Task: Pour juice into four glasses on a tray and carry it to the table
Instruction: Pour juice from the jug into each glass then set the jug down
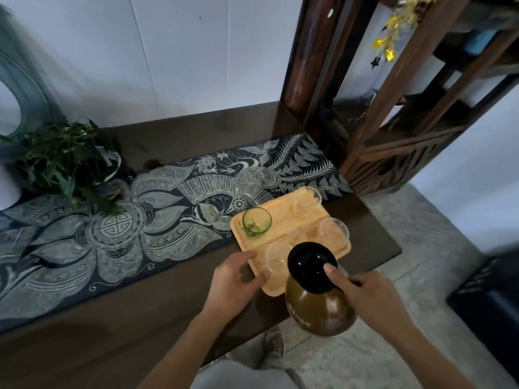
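Four glasses: all are stood on the tray (292, 228); they are a green glass (257, 221), a far clear glass (307, 199), a right-side clear glass (333, 231) and a near clear glass (276, 258).
Fill so far: the three clear glasses appear empty; whether the green glass holds any juice cannot be told through its tint.
Jug (320, 313): it is held roughly upright at the tray's near corner, and its black lid (309, 265) is seen just beside the near clear glass.
Juice (306, 299): brownish liquid is seen through the jug wall, and no stream is visible.
Right hand (368, 293): it is closed round the top of the jug, with the thumb laid on the lid.
Left hand (238, 279): it is curled over the tray's near left corner, so the tray is steadied.
Tray position: it rests on the desk (168, 318), partly over the patterned runner (140, 220).
Progress: the task is judged to be at its start; the glasses are laid out and pouring is about to begin.
Left to do: all or nearly all four fills remain, after which the jug is to be set down and the tray carried to the table.
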Available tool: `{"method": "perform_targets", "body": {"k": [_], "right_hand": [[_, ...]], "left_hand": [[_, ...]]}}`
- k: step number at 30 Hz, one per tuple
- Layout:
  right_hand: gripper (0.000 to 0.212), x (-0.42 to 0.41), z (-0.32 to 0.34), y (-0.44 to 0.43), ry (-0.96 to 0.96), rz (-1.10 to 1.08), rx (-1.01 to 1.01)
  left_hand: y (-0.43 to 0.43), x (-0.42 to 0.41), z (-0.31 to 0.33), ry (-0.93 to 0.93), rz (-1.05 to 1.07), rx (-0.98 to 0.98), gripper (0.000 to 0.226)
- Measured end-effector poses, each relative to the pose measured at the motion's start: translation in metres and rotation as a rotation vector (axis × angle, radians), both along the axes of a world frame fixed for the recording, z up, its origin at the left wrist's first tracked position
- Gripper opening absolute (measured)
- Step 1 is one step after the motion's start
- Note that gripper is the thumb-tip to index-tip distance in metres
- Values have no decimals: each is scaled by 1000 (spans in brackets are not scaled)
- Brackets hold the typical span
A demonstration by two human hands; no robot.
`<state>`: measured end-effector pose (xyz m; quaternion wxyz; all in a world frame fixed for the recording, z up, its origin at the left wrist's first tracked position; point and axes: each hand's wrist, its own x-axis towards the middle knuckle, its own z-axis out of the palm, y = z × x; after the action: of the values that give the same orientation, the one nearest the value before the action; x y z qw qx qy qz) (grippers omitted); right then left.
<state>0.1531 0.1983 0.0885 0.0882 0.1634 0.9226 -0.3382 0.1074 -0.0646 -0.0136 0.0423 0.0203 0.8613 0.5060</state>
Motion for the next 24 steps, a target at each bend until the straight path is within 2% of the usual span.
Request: {"method": "perform_targets", "body": {"k": [11,15,24], "right_hand": [[87,-65,-33,50,-92,214,271],[92,-88,-34,47,-113,257,343],[76,-111,-38,36,-169,343,464]], "left_hand": [[59,-44,-28,-163,-167,-260,113],[69,-53,-34,-189,-212,-352,116],[74,-58,-42,-196,-229,-402,103]]}}
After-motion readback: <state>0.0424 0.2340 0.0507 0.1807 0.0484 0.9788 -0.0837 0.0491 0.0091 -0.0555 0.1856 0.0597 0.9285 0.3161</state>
